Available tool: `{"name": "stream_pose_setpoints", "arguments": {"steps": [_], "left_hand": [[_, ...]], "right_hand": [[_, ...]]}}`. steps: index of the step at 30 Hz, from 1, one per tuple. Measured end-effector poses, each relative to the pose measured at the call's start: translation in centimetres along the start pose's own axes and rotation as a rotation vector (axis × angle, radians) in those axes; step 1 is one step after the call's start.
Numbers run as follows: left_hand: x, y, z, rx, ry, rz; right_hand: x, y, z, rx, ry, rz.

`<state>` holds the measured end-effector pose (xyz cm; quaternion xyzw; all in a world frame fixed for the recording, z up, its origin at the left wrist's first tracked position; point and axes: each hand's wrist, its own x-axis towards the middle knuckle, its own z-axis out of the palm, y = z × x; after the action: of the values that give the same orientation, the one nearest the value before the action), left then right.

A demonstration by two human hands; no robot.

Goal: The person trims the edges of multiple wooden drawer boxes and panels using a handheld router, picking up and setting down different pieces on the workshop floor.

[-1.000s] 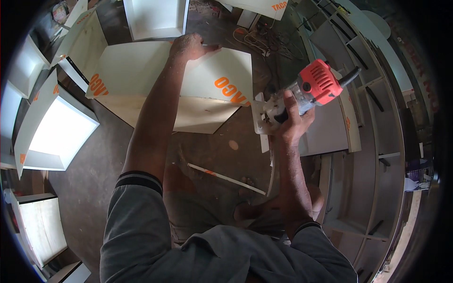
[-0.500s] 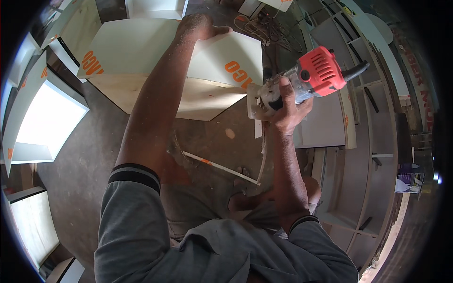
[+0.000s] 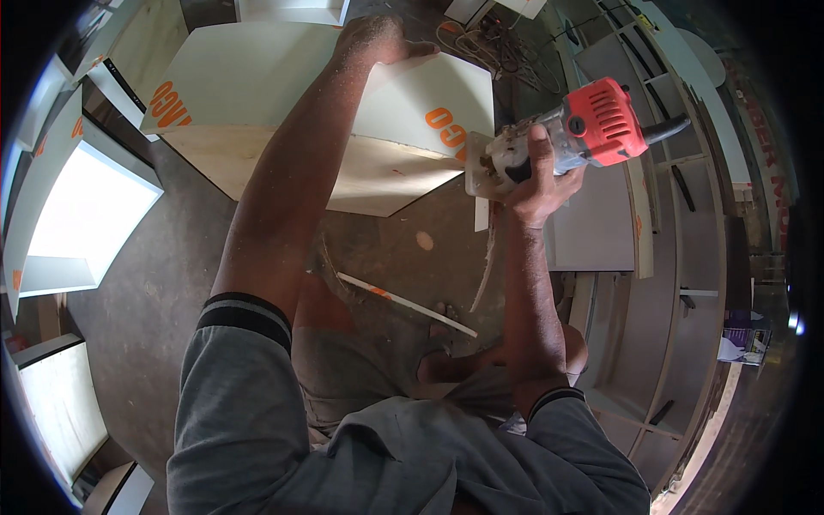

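A white board box with orange printing and a pale bare-wood side stands in front of me. Over its far edge reaches my left hand, its thumb stretched to the right and its fingers mostly hidden, gripping the box. My right hand is wrapped round the clear lower body of a red trim router. The router lies sideways, its flat base against the right end of the box. Below the base dangles a thin curled trimming strip. Fine dust speckles both arms.
A narrow white strip lies on the floor near my feet. Coiled cords sit beyond the box. White cabinet boxes stand at left; a long shelved cabinet frame runs along the right.
The router and my right hand have shifted slightly right and up in the picture, as has the box's right end. The dangling strip's lower end has lifted away from the white floor strip.
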<state>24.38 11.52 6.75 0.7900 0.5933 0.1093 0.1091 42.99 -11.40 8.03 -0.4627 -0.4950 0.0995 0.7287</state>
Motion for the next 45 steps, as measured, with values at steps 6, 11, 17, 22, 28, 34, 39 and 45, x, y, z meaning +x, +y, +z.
{"name": "stream_pose_setpoints", "arguments": {"steps": [6,11,17,22,28,34,39,45], "left_hand": [[0.0,-0.1,0.4,-0.005,0.07,0.013],[-0.7,0.1,0.1,0.012,0.075,0.043],[-1.7,1.0,-0.1,-0.022,-0.01,0.032],[-2.8,1.7,0.9,-0.002,0.112,0.075],[-3.7,2.5,1.5,-0.006,0.067,0.089],[-4.8,3.0,1.6,0.006,0.063,0.092],[-5.8,3.2,1.7,-0.003,0.146,0.112],[-7.2,3.5,1.7,-0.033,0.155,0.102]], "right_hand": [[0.1,0.4,0.1,0.034,0.02,0.025],[0.4,0.7,0.2,0.107,0.033,0.083],[1.0,2.0,0.1,0.134,0.045,0.062],[1.1,3.5,0.0,0.112,0.078,-0.043],[2.0,4.7,-0.2,0.107,0.097,-0.099],[2.8,6.1,-0.2,0.085,0.127,-0.113],[3.3,6.6,0.0,0.132,0.098,-0.147],[3.4,6.7,0.3,0.125,0.121,-0.197]]}}
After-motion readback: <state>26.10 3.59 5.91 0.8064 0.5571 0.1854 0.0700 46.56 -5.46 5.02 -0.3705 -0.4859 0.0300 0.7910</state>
